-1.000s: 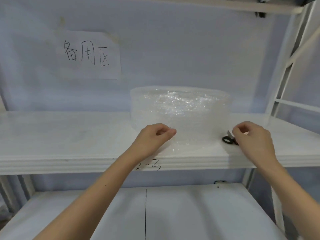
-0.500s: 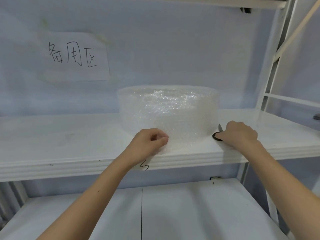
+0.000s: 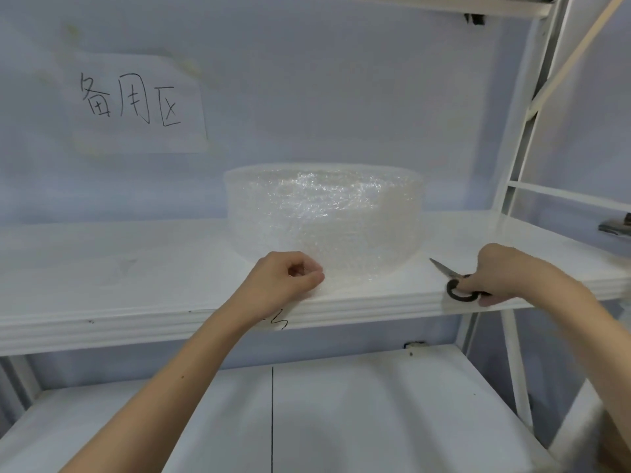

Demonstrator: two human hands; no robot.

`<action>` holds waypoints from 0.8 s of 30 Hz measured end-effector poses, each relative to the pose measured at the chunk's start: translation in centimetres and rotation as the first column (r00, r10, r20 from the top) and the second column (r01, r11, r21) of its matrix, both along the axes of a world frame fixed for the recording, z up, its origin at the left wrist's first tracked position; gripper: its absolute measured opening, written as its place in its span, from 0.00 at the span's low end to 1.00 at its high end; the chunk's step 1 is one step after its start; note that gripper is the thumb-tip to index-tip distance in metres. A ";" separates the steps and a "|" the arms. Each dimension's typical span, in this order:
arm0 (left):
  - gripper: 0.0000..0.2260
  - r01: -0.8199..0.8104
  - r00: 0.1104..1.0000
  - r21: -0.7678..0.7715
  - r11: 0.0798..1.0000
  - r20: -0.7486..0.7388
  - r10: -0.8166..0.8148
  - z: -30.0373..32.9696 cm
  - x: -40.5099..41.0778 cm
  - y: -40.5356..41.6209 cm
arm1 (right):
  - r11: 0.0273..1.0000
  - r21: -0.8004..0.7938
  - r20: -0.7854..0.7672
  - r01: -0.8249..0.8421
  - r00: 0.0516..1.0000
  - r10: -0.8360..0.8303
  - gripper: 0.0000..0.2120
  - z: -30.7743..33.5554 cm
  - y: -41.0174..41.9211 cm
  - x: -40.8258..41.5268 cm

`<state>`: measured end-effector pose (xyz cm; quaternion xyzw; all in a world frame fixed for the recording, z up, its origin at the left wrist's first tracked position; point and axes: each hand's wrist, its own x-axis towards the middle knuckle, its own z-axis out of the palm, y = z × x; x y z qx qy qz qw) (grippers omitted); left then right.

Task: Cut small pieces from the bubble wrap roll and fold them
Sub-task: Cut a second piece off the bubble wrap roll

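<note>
A white paper sign point(image 3: 136, 102) with black handwritten characters hangs on the wall, up and left of the large clear bubble wrap roll point(image 3: 322, 216), which stands upright on the white shelf point(image 3: 119, 278). At the roll's lower left front, the left hand point(image 3: 285, 283) has its fingers curled, pinching the loose edge of wrap. Just right of the roll, the right hand point(image 3: 502, 273) grips the black-handled scissors point(image 3: 452, 279), whose closed metal blades point back towards the roll.
</note>
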<state>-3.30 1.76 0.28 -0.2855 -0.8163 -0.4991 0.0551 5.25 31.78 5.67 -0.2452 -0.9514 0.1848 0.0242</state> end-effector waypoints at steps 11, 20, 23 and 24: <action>0.04 0.014 0.998 0.071 0.997 0.060 -0.018 -0.2 -0.4 0.1 | 0.161 -0.962 -0.240 -0.221 0.965 -0.109 0.15 -8.1 -3.8 5.1; 0.05 -0.019 0.995 0.075 0.997 0.099 0.012 0.0 0.0 0.4 | -0.189 -0.932 -0.328 -0.309 0.942 0.077 0.10 -12.0 -12.6 3.5; 0.05 0.001 0.995 0.072 0.997 0.102 -0.009 0.2 0.2 0.5 | -0.181 -0.930 -0.339 -0.319 0.936 0.093 0.09 -12.5 -13.4 3.6; 0.05 0.012 0.994 0.069 0.998 0.105 -0.019 0.4 0.3 0.5 | -0.148 -0.936 -0.334 -0.319 0.938 0.091 0.06 -12.5 -13.5 3.8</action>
